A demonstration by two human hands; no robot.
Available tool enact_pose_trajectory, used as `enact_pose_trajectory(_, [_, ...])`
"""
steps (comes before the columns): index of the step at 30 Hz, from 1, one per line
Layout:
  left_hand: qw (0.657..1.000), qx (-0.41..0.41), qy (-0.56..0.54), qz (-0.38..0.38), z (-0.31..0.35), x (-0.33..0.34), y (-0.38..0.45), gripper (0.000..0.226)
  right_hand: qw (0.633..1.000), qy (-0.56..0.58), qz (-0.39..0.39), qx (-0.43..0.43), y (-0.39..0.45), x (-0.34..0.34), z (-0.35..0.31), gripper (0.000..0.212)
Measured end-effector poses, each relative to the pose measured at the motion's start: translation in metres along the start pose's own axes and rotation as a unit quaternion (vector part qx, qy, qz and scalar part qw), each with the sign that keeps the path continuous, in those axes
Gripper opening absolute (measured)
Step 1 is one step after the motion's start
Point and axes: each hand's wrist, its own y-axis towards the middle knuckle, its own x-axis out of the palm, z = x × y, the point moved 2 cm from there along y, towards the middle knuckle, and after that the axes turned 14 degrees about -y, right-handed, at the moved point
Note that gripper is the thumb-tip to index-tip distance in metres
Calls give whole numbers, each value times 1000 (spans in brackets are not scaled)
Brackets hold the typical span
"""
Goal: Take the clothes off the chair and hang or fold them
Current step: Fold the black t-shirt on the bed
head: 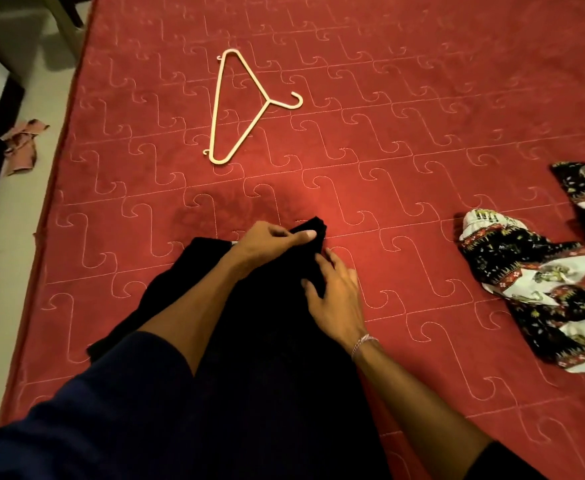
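A black garment (pixel 270 327) lies on the red quilted bed (pixel 405 140) in front of me. My left hand (pixel 270 240) pinches its far top edge between thumb and fingers. My right hand (pixel 332 292) grips the same garment just to the right, fingers curled into the cloth. A cream plastic hanger (pixel 239 109) lies flat farther away on the bed, apart from both hands. A patterned black, white and red garment (pixel 540 282) lies crumpled at the right.
The bed's left edge (pixel 59 168) runs along a pale floor. A pinkish rag (pixel 20 143) lies on that floor. A chair or table leg (pixel 66 26) stands at the top left.
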Motion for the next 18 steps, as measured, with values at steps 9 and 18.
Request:
enact_pose_trajectory(9, [963,48,258,67,26,36,54,37,994,-5,-82,-75,15,-3,13,65])
enact_pose_trajectory(18, [991,-18,-62,113,18,23,61,12,911,392,-72,109,14,2,49,56])
